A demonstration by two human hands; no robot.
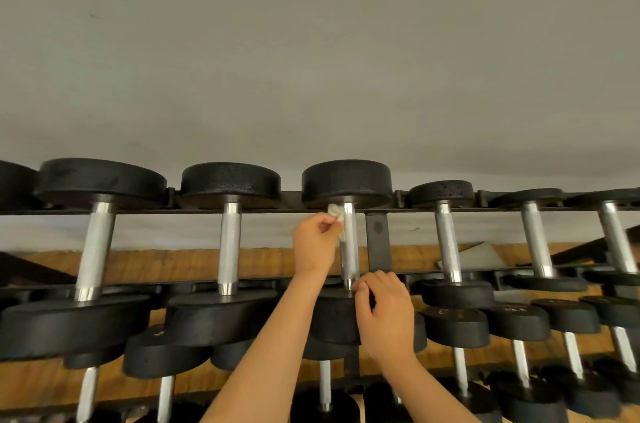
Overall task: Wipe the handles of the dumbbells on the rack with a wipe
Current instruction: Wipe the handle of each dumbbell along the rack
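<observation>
A person's left hand (315, 242) pinches a crumpled white wipe (335, 210) between thumb and fingertips. It presses the wipe to the left side of a steel handle (349, 249), near the handle's far end. The wipe shows at 1 o'clock from the knuckles, just under the far head (346, 182) of the centre dumbbell on the top tier of a black rack (379, 239).

The right hand (384, 313), at 5 o'clock from the left, has its fingers curled. Their tips sit at the near end of the same handle, where it meets the near head (334, 318); whether they grip the steel or only touch it cannot be told.

More dumbbells flank the centre one, a knurled bar (229, 242) at 9 o'clock and a slimmer bar (447, 242) at 3 o'clock. Smaller dumbbells (453, 325) fill the tiers toward 6 o'clock. A grey wall (311, 41) fills the frame toward 12 o'clock, and a wooden floor (277, 263) shows between the rails.
</observation>
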